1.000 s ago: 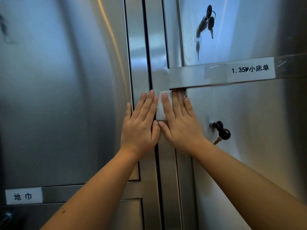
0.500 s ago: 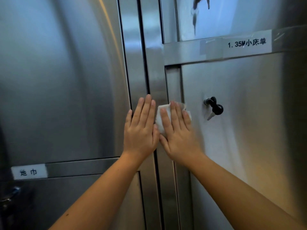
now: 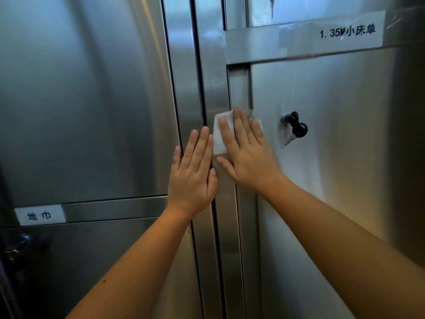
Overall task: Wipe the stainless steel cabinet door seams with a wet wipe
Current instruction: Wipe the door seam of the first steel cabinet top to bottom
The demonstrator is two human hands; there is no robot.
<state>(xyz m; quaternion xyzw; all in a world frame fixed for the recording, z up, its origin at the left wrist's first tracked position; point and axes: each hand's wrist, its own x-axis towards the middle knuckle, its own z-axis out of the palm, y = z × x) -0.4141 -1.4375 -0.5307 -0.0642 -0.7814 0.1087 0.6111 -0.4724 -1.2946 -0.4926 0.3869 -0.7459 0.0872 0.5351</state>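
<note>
A white wet wipe [image 3: 219,137] lies flat against the steel frame beside the left edge seam [image 3: 249,93] of the right cabinet door [image 3: 333,134]. My right hand [image 3: 247,150] presses it there with straight fingers, covering most of it. My left hand [image 3: 195,171] rests flat with straight fingers on the central steel post, across the dark vertical seam [image 3: 199,77] between the two cabinets, just left of the wipe.
A lock with a black-headed key [image 3: 295,128] sticks out of the right door, close to my right hand. White labels sit on the crossbars at upper right [image 3: 347,32] and lower left [image 3: 40,215]. The big left door [image 3: 80,100] is bare steel.
Both hands and the wipe have slid down the door from the crossbar corner to beside the key lock. The camera view has tilted down with them.
</note>
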